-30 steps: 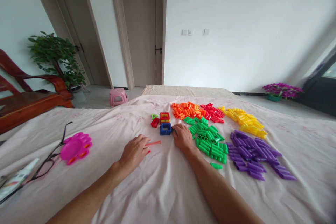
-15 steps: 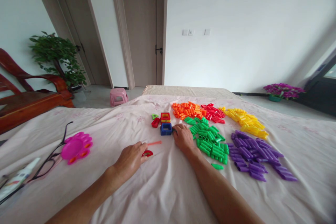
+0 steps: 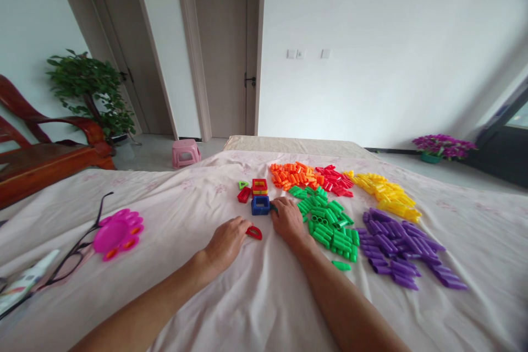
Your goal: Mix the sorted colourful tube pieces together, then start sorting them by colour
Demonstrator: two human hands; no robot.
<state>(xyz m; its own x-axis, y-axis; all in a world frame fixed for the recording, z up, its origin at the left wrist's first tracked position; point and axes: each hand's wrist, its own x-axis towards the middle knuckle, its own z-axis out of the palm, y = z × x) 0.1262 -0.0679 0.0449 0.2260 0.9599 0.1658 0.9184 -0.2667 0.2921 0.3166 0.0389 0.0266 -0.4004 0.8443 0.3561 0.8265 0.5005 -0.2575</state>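
Note:
My left hand is closed on a red half-round piece, which sticks out to the right of its fingertips. My right hand rests beside the blue square blocks, its fingers pressed round a small dark green piece. Just behind the blue blocks stand red and yellow square blocks. A red piece and a small light green triangle lie to their left. Green plastic pieces are heaped to the right of my right hand.
Orange, red, yellow and purple piles spread over the right of the cloth. At left lie a pink palette, glasses and a white tube.
My left hand has moved right and slightly up with the red half-round piece. The thin orange stick that lay by its fingertips no longer shows. My right hand has hardly moved.

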